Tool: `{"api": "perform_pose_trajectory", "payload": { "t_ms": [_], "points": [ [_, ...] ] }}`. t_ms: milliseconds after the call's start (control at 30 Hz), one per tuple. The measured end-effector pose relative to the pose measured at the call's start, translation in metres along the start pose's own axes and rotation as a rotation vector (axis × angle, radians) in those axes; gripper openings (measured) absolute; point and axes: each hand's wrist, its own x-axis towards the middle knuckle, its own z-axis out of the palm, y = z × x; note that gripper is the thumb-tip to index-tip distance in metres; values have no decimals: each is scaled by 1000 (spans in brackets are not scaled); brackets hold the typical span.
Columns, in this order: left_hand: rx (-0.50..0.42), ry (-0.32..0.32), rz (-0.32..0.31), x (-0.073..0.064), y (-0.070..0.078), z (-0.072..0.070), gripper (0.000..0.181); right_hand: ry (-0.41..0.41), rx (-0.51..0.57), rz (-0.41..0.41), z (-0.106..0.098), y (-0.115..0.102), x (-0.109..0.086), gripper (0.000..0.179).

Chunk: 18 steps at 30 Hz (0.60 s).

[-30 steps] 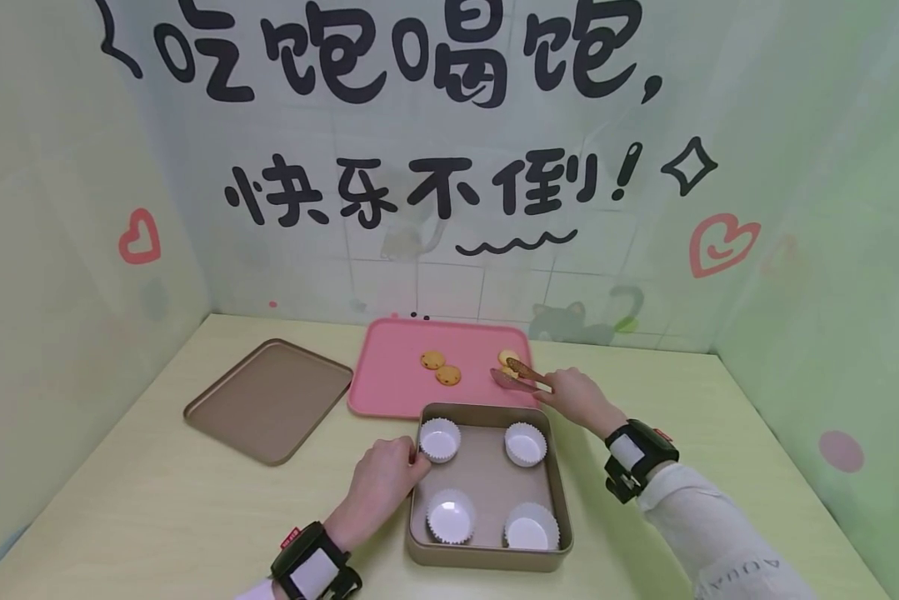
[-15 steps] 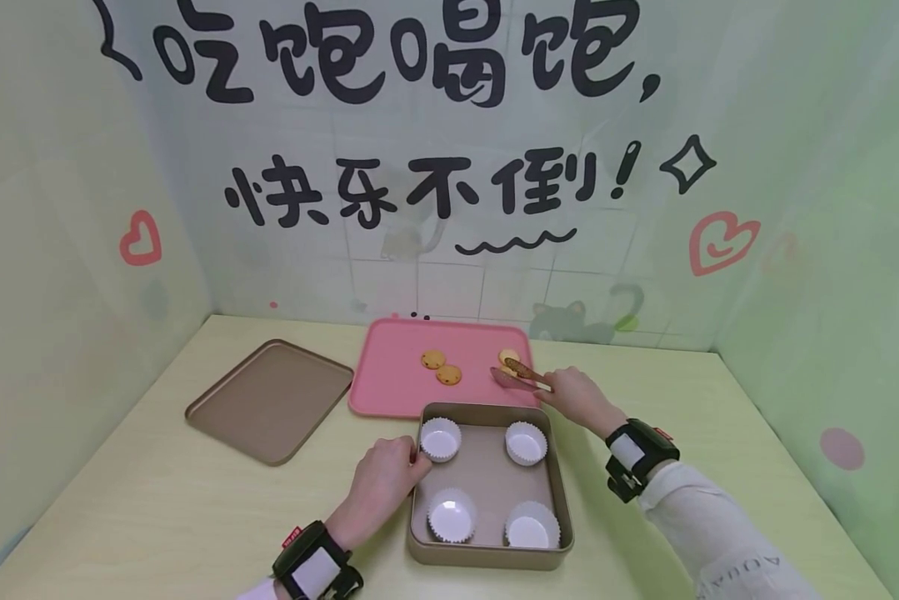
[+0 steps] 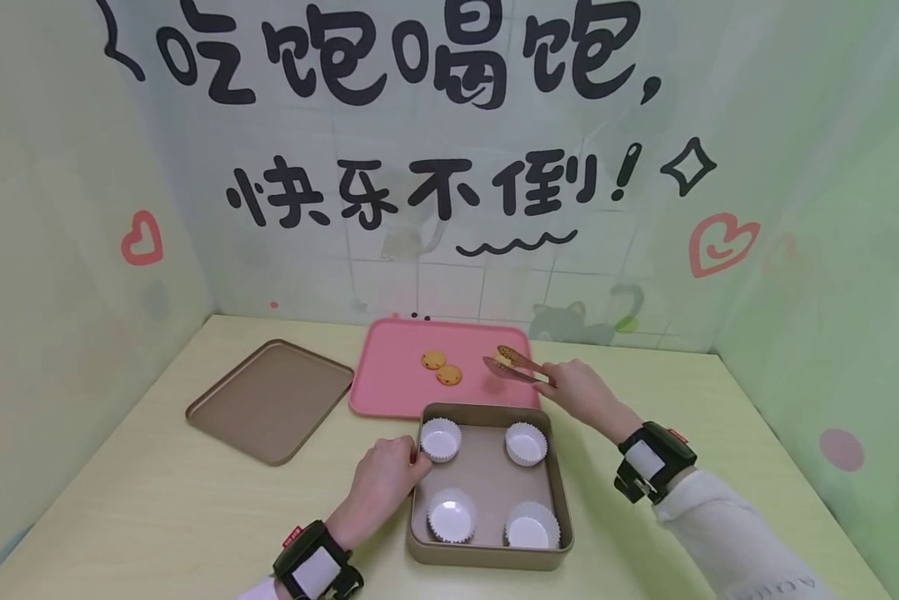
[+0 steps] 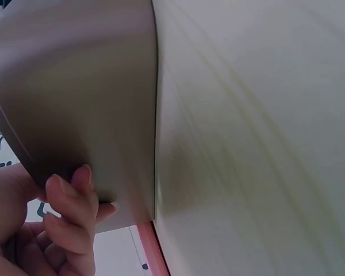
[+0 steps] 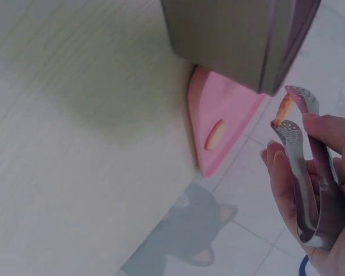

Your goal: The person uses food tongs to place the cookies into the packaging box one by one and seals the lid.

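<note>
My right hand [image 3: 580, 396] holds metal tongs [image 3: 522, 360] above the right side of a pink tray [image 3: 389, 379]. Between the tong tips is a cookie [image 5: 283, 109], raised off the tray in the right wrist view. Another cookie [image 5: 215, 135] lies on the tray below it. With thumb and fingers, my left hand [image 3: 382, 479] grips the left wall of a deep brown baking pan [image 3: 486, 557]. Inside that pan stand several white fluted paper cups [image 3: 451, 518], near its corners, with nothing seen in them.
Two chocolate-chip cookies [image 3: 449, 375] lie near the middle of the pink tray. Left of it is a flat brown sheet pan [image 3: 269, 400]. A printed backdrop [image 3: 449, 283] rises behind the pale wooden table [image 3: 157, 500].
The tongs have come up off the tray, slightly left, with a cookie pinched in them; my right hand has risen too. My left hand and the deep pan stay put.
</note>
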Motion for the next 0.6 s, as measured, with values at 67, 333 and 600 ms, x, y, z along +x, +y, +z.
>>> {"api": "perform_pose_trajectory", "payload": {
  "t_ms": [67,333,600],
  "points": [
    [0,-1,3,0,0,0,26,9,7,-23,-6,-7,-3,16],
    [4,0,10,0,0,1,25,22,67,-152,-21,-42,-18,17],
    [7,3,3,-1,-1,0,25,-51,114,-234,-15,-69,-26,19]
  ]
}}
